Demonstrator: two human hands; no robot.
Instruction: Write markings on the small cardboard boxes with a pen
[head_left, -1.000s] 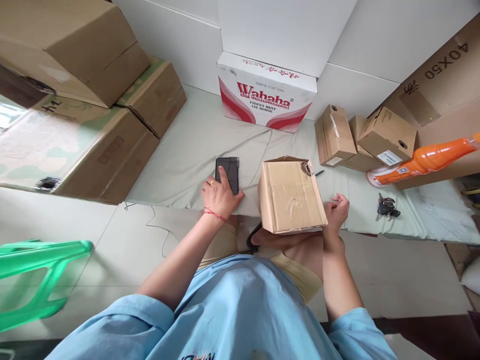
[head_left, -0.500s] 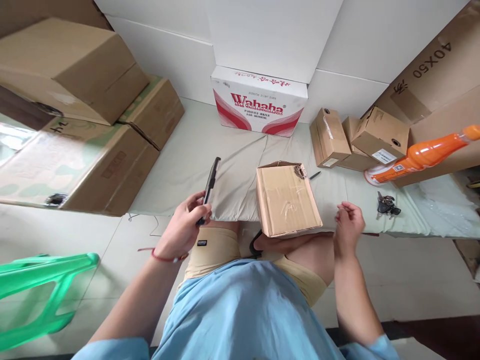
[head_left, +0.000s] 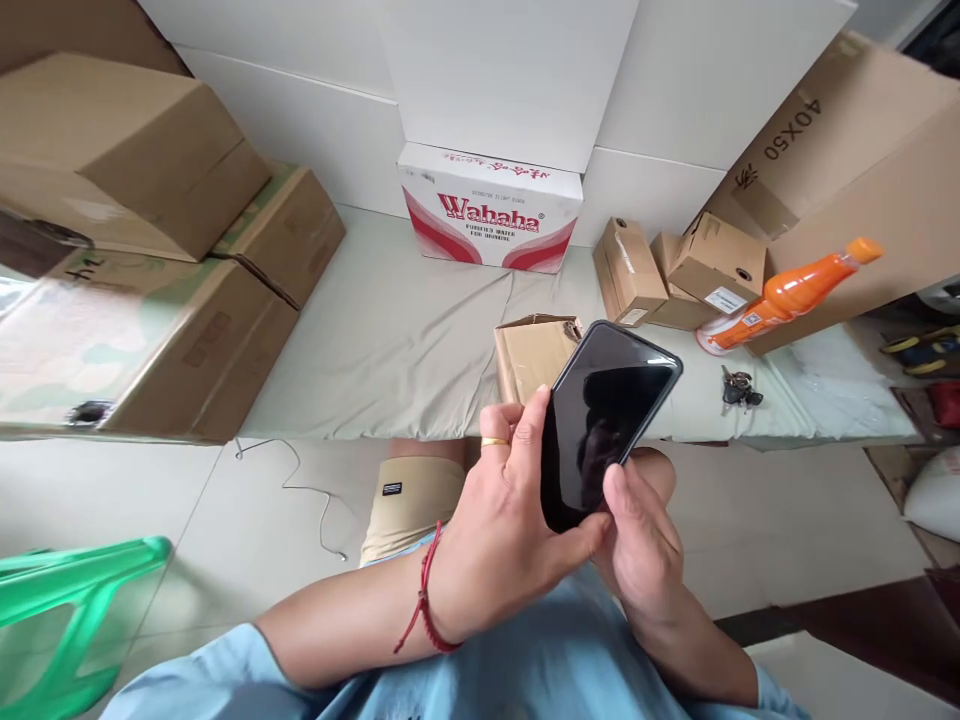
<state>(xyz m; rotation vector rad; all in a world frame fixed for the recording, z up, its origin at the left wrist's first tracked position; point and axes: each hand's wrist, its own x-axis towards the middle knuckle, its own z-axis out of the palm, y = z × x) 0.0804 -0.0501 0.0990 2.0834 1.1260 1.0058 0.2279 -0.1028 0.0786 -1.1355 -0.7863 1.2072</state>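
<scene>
A black phone (head_left: pixel 604 420) with a dark screen is held up close in front of me. My left hand (head_left: pixel 510 520) grips its left edge and lower end; a gold ring sits on one finger and a red cord circles the wrist. My right hand (head_left: pixel 637 540) cups the phone from below, its thumb lying on the lower screen. Behind the phone, a small brown cardboard box (head_left: pixel 529 355) rests on the edge of the grey-green cloth (head_left: pixel 405 340), mostly hidden by the phone and my hands.
A white and red Wahaha carton (head_left: pixel 491 210) stands at the wall. Large cardboard boxes (head_left: pixel 150 260) are stacked at left, small boxes (head_left: pixel 675 275) at right. An orange bottle (head_left: pixel 787 295) and keys (head_left: pixel 739 387) lie on the right. A green plastic stool (head_left: pixel 67 610) stands lower left.
My left hand picked the phone up off the cloth and brought it in front of me. My right hand left the box's side and joined it on the phone.
</scene>
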